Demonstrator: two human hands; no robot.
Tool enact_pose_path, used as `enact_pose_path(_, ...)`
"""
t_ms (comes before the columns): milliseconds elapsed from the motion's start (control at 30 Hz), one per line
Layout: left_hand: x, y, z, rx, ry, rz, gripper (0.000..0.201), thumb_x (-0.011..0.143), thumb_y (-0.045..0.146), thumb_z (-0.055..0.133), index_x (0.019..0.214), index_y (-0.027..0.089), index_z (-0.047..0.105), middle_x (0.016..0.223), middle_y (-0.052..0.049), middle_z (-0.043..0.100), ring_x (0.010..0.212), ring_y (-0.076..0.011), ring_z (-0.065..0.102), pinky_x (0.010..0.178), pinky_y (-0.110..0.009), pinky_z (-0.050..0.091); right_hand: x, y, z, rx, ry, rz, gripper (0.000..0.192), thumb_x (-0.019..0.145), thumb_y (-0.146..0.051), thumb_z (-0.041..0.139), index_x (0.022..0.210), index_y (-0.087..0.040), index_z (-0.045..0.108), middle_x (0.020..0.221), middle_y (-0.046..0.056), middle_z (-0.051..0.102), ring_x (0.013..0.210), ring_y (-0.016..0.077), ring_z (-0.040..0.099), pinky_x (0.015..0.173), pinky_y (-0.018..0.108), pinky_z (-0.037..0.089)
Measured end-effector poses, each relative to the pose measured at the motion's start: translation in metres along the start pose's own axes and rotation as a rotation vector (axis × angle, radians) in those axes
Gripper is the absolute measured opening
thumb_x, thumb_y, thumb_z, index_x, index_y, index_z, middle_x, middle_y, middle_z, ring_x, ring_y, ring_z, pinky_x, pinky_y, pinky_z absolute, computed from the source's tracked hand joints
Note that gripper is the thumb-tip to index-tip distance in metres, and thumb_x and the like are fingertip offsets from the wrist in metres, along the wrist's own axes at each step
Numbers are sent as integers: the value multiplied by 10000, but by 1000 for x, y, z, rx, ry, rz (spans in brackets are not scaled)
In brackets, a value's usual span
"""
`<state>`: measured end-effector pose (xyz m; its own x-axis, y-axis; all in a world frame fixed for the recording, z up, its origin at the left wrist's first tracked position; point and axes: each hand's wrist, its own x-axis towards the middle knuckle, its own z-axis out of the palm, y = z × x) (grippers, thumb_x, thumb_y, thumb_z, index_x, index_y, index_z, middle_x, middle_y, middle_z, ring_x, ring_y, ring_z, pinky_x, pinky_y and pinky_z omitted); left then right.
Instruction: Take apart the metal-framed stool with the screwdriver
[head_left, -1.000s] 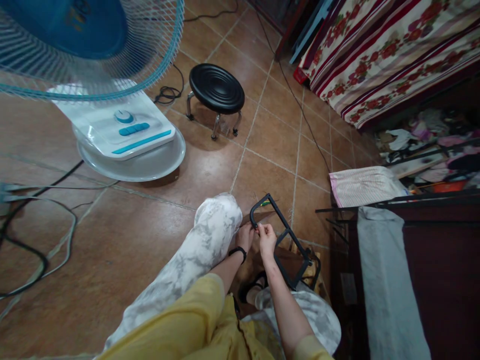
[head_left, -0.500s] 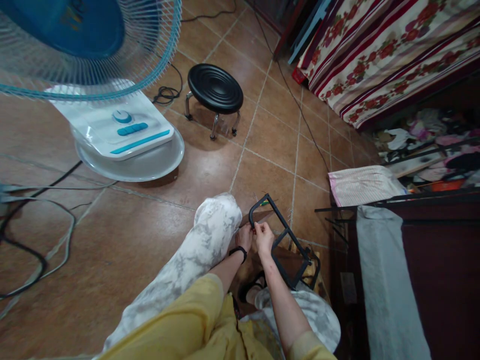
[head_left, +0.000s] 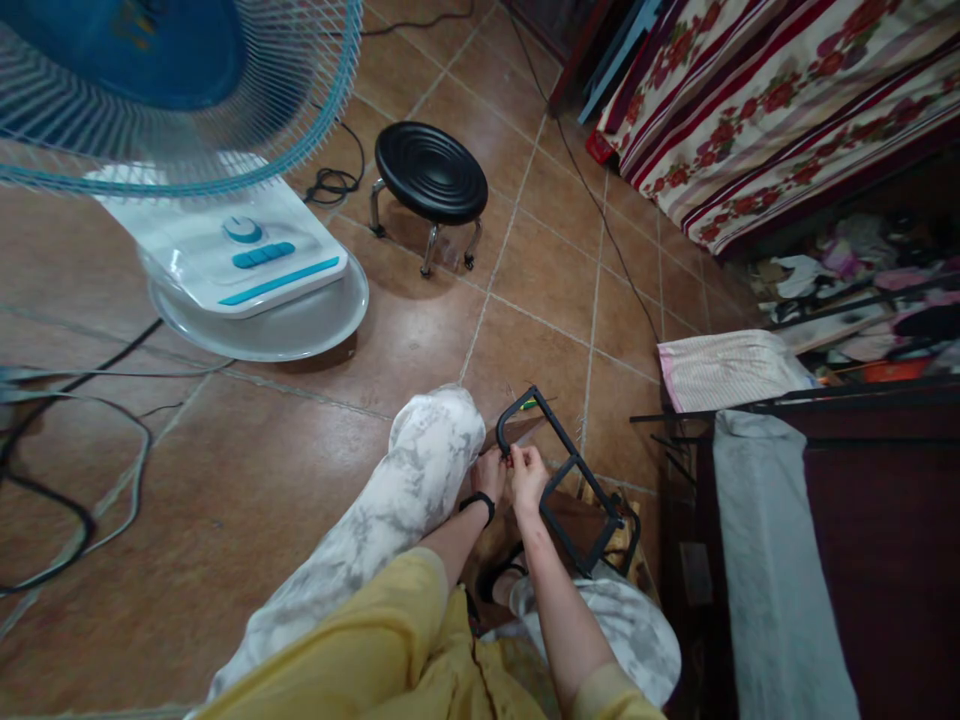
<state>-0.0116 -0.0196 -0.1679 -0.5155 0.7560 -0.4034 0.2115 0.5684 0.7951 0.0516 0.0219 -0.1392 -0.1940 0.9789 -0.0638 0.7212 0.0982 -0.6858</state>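
Floor (head_left: pixel 247 470) – brown tile | fan (head_left: pixel 247 270), stool (head_left: pixel 430 172) | 2 hands (head_left: pixel 510 473) gripping hacksaw frame (head_left: pixel 570 470)

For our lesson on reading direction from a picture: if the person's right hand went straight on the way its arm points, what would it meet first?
The right hand is already at the curved near end of the black frame, so the frame comes first. Past that lies only tiled floor, though depth is hard to judge.

fan base (head_left: pixel 255 290) left of stool (head_left: pixel 430 180); bed (head_left: pixel 765 100) far right.
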Motion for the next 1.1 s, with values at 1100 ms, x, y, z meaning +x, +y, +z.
enact_pose_path(1100,2,4,-5,22,-53,-54,300,887,246,411,1039,193,663,945,-115,695,868,-198,637,668,-255,411,15,-21,-8,-728,-205,-51,568,928,-540,251,768,-186,665,714,137,673,675,215,630,620,284,377)
